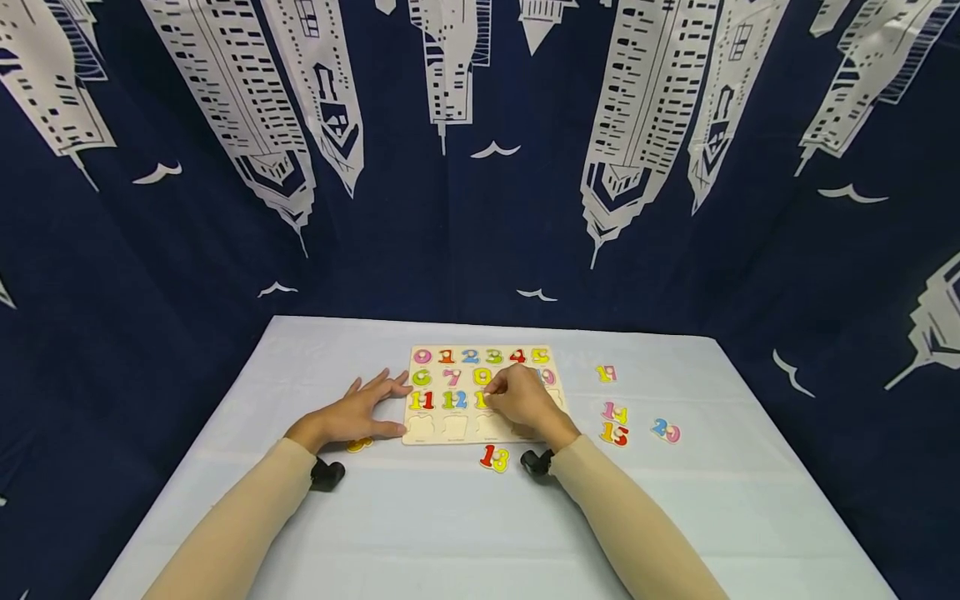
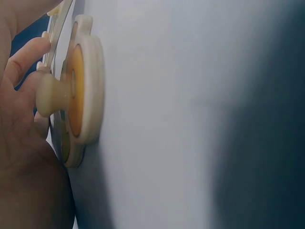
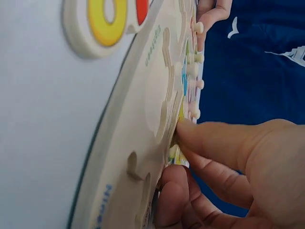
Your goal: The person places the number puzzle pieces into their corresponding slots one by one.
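The right hand (image 1: 525,402) is curled, its fingertips (image 3: 190,131) pinching a yellow piece (image 3: 175,153) at the wooden board's (image 1: 480,427) third row, mid-table. The left hand (image 1: 352,412) is laid flat, fingers spread, on the board's left edge. Pieces are smooth, knobbed numerals.

Numerals 0–5, 11, 12 on the puzzle board (image 1: 420,427); loose piece 13 (image 1: 495,457).
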`<state>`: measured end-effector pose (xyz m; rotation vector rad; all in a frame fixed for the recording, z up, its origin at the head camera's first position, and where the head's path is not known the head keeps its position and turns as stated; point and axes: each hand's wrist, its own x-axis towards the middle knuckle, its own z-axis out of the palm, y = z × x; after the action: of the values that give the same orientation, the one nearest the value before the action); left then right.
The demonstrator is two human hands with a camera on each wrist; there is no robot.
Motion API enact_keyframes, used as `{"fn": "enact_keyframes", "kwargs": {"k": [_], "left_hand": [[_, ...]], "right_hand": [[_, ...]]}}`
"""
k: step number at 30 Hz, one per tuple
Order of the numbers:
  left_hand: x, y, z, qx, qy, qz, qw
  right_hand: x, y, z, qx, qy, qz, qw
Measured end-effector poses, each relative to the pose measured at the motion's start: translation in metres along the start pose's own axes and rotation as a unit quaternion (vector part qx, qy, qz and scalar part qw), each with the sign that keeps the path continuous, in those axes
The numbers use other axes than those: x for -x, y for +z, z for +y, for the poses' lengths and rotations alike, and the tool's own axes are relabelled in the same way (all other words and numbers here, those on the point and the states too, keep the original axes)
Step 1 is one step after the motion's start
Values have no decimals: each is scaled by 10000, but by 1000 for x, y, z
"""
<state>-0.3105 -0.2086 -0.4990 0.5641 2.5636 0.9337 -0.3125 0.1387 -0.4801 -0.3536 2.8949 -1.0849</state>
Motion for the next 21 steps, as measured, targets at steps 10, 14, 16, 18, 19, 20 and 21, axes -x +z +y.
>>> {"fn": "enact_keyframes", "kwargs": {"k": [10, 14, 16, 18, 19, 20, 21], "left_hand": [[1, -1, 2, -68, 99, 1, 9999], [2, -1, 2, -52, 124, 16, 9999], [1, -2, 1, -26, 119, 15, 9999], [1, -1, 1, 2, 98, 9, 10000], [0, -1, 1, 6, 82, 3, 10000], [0, 0, 1, 1, 69, -2, 10000], [-1, 0, 0, -9, 52, -5, 10000]], "right_hand": [[0, 3, -2, 48, -7, 148, 9999], [1, 5, -1, 77, -62, 204, 9997], [1, 5, -1, 84, -104, 221, 9997], [3, 4, -1, 86, -177, 236, 9995], [4, 4, 0, 96, -191, 241, 9995], [6, 3, 1, 106, -205, 246, 9994], [8, 2, 2, 91, -214, 243, 9994]]}}
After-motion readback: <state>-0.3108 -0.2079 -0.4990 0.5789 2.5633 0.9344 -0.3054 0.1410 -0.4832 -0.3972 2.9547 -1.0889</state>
